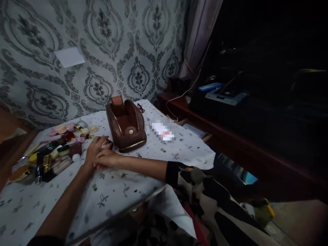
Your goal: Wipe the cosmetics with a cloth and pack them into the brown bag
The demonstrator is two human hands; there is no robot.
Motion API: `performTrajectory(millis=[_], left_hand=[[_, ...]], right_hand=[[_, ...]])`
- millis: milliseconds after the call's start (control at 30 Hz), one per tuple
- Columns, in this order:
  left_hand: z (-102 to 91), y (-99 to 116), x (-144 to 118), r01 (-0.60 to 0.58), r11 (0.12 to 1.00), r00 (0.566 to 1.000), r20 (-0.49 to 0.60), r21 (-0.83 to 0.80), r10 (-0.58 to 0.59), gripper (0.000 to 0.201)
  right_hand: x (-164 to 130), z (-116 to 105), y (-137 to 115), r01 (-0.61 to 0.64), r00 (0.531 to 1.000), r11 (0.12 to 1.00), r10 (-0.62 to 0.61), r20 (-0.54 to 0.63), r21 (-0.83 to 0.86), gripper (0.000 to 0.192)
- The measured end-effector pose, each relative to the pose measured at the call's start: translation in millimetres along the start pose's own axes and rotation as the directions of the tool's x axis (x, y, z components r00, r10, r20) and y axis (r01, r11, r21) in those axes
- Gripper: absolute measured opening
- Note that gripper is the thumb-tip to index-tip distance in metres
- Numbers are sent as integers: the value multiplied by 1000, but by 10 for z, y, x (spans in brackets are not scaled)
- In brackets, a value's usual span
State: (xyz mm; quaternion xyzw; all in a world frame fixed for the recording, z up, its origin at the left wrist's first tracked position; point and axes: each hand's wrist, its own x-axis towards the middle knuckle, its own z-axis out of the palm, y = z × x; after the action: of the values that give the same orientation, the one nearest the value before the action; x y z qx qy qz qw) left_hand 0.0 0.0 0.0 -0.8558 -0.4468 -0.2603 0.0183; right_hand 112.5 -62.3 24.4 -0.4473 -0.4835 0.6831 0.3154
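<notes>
Head view: brown pouch [126,127] just beyond both hands' [101,153] grip.

Brown pouch [126,126] looks like leather or faux leather, smooth w/ a soft sheen, stitched edges, a metal zip glinting along its lower rim and a round metal snap inside. Bench [107,194] is covered w/ matt white cloth, printed w/ small dark motifs, slightly creased. Cosmetics [48,157] by the left hand [94,150] are mostly glossy plastic, some w/ shiny gold metallic casings; small pastel compacts [66,128] look smooth, satin-finish. Wall [102,51] has matt patterned wallpaper; a plain paper sheet [69,56] is stuck on it. Shelf [230,136] at right is dark polished wood. Sleeve [194,181] is soft matt fabric.
</notes>
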Motion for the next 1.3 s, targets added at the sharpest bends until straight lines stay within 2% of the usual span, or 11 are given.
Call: performTrajectory(millis=[167, 367, 500, 633, 733, 800, 933, 1033, 1100, 1200, 1300], left_hand=[[-50, -193, -114, 148, 969, 965, -186, -197, -185, 44], [-194, -241, -199, 285, 822, 877, -213, -493, -431, 44], [-254, -183, -218, 236, 794, 864, -253, -560, -436, 38], [-276, -122, -282, 188, 784, 905, -206, -591, -373, 36], [-297, -100, -313, 180, 740, 921, -153, -648, -358, 40], [-316, -108, -312, 197, 700, 891, -172, -686, -419, 45], [-354, -154, -293, 220, 642, 751, -292, -735, -592, 48], [-382, -120, -307, 153, 663, 698, -395, -733, -598, 48], [-393, -43, -331, 95, 709, 756, -413, -698, -508, 46], [-382, 90, -365, -37, 826, 949, -279, -562, -147, 40], [-351, 139, -376, -150, 911, 987, -116, -383, 113, 36]], right_hand=[[31, -39, 8, -78, 997, 997, 78, 30, -4, 26], [158, -103, 93, -78, 997, 993, 80, -22, 94, 8], [206, -26, 157, 7, 1000, 954, -5, -9, 300, 26], [215, 15, 269, 82, 991, 739, -129, 21, 668, 23], [245, -34, 334, 31, 994, 667, -100, 48, 745, 21], [266, -79, 353, -6, 996, 649, -64, 63, 761, 22], [275, -119, 357, -37, 998, 656, -19, 66, 754, 30], [259, -90, 359, -7, 997, 692, -52, 60, 722, 30], [244, -54, 367, 47, 995, 711, -93, 27, 702, 36], [223, -4, 380, 151, 986, 704, -162, -50, 694, 46], [199, 7, 371, 182, 979, 687, -197, -61, 703, 48]])
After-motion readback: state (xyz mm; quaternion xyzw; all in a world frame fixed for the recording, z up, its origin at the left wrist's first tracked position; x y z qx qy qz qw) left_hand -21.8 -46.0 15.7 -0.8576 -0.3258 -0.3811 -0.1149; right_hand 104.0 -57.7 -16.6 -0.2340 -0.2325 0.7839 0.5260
